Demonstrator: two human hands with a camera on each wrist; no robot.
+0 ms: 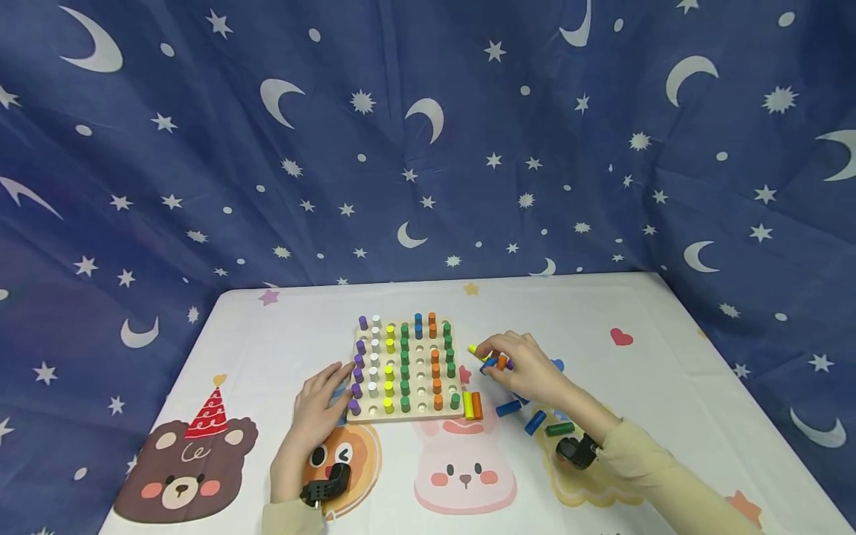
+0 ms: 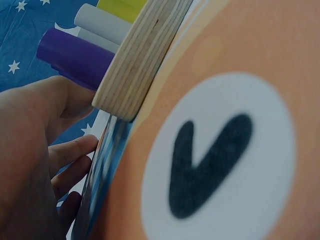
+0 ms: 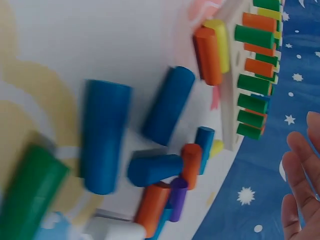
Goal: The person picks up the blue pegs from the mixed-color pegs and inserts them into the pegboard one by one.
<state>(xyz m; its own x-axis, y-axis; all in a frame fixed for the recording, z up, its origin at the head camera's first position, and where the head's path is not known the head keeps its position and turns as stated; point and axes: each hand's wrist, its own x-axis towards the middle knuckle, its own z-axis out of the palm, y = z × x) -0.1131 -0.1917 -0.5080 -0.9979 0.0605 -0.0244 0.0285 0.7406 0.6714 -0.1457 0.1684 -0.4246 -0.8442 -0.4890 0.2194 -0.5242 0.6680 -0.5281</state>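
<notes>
A wooden pegboard (image 1: 401,419) lies flat on the table, holding upright purple, white, yellow, green, blue and orange pegs in columns, with some bare holes. My left hand (image 1: 317,405) rests at its left side, fingers extended; in the left wrist view the thumb meets the board's edge (image 2: 135,70) by a purple peg (image 2: 75,57). Right of the board, my right hand (image 1: 528,364) hovers over a loose pile of pegs. Its fingers (image 3: 302,165) are spread apart from those pegs in the right wrist view, with no peg visible between them. Loose blue pegs (image 3: 106,135) lie nearest the wrist.
A yellow peg (image 1: 468,406) and an orange peg (image 1: 477,406) lie side by side against the board's right front corner. A green peg (image 1: 559,429) lies near the right wrist. Behind the white, cartoon-printed tablecloth (image 1: 267,349) hangs a blue star-patterned curtain (image 1: 468,223).
</notes>
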